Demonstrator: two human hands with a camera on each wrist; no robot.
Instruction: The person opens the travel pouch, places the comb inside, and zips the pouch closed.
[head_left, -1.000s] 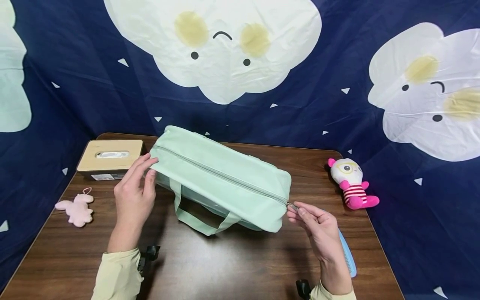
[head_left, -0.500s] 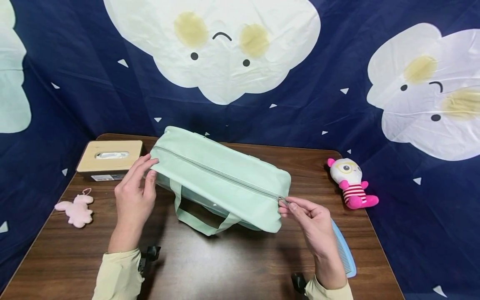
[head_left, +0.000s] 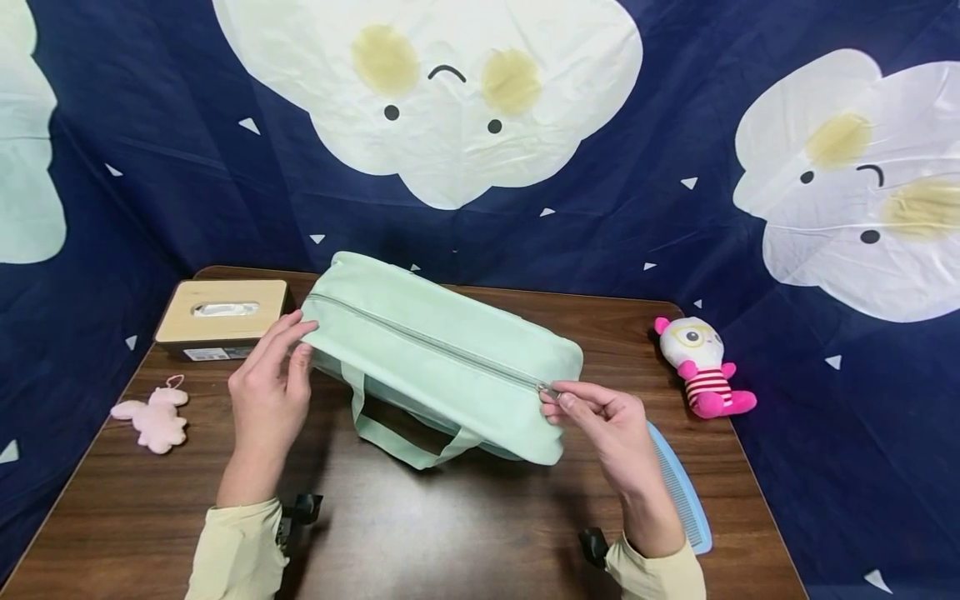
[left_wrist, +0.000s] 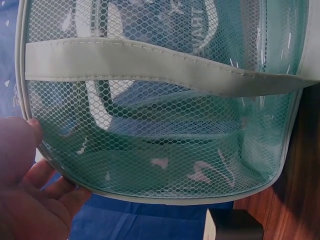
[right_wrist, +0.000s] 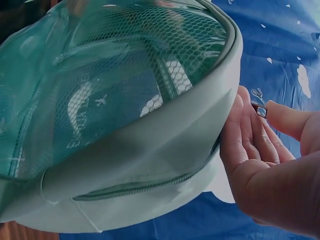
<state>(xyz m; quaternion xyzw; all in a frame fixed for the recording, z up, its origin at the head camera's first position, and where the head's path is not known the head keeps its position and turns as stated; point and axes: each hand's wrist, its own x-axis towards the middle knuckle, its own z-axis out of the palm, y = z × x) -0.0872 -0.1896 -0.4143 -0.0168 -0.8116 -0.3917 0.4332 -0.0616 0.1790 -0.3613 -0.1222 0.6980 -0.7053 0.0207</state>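
A mint-green bag (head_left: 450,333) with a zip along its top stands at an angle mid-table. Its strap handle (head_left: 408,450) hangs at the front; clear plastic and mesh sides (left_wrist: 165,145) show in the left wrist view. At the bag's left end, my left hand (head_left: 270,392) holds the top edge, thumb in front and fingers above. My right hand (head_left: 611,425) pinches the metal zip pull (right_wrist: 260,110) near the right end of the zip. What lies inside the bag is hard to make out through the mesh.
A wood-topped tissue box (head_left: 222,312) is at the back left, with a pink plush charm (head_left: 156,419) before it. A pink-and-white plush toy (head_left: 705,367) lies at the right edge. The blue comb (head_left: 686,492) lies partly behind my right wrist.
My right hand has drawn the zip pull left from the bag's right end along the top. More of the comb shows. The left hand and bag stay almost still.
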